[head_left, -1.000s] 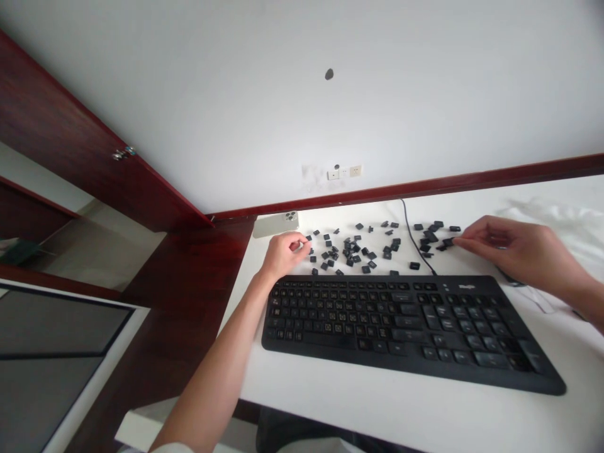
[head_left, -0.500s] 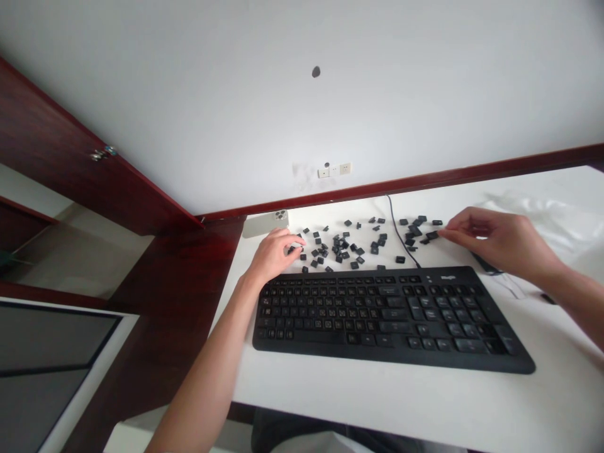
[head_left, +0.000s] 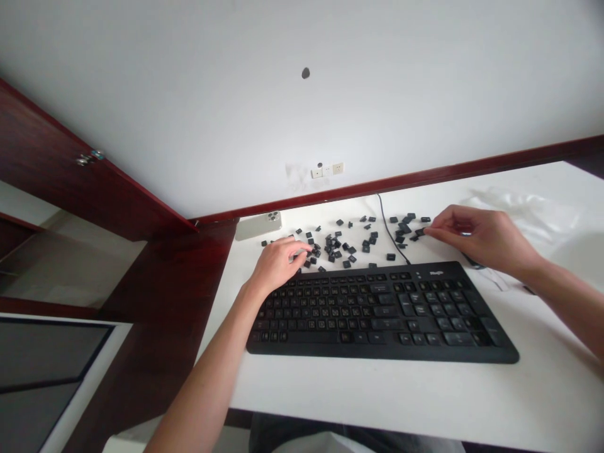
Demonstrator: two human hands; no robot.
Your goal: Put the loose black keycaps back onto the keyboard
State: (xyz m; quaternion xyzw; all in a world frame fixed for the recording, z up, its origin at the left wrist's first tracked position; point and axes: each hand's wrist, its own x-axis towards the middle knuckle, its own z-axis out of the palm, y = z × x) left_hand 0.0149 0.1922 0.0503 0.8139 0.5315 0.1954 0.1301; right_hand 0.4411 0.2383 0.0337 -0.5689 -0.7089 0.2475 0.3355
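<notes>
A black keyboard (head_left: pixel 325 336) lies on the white table, with many loose black keycaps (head_left: pixel 346 264) scattered behind it. My left hand (head_left: pixel 278 263) reaches over the keyboard's far left corner. Its thumb and index finger are a little apart, right beside the left cluster of keycaps, and nothing shows between them. My right hand (head_left: pixel 484 238) is to the right of the keyboard cable, its thumb and index finger pinched together on a keycap (head_left: pixel 419 233) at the edge of the right cluster. The hand's other fingers are curled and partly hidden.
A phone (head_left: pixel 252 228) lies at the table's back left. The keyboard cable (head_left: pixel 387 220) runs to the wall edge. Crumpled clear plastic (head_left: pixel 514 211) lies at the back right. Part of a dark object shows under my right hand. Wall sockets (head_left: pixel 328 170) are above the table.
My left hand has moved right, further in among the left keycaps, uncovering one near the phone. My right hand stays at the right cluster. The whole view has shifted slightly.
</notes>
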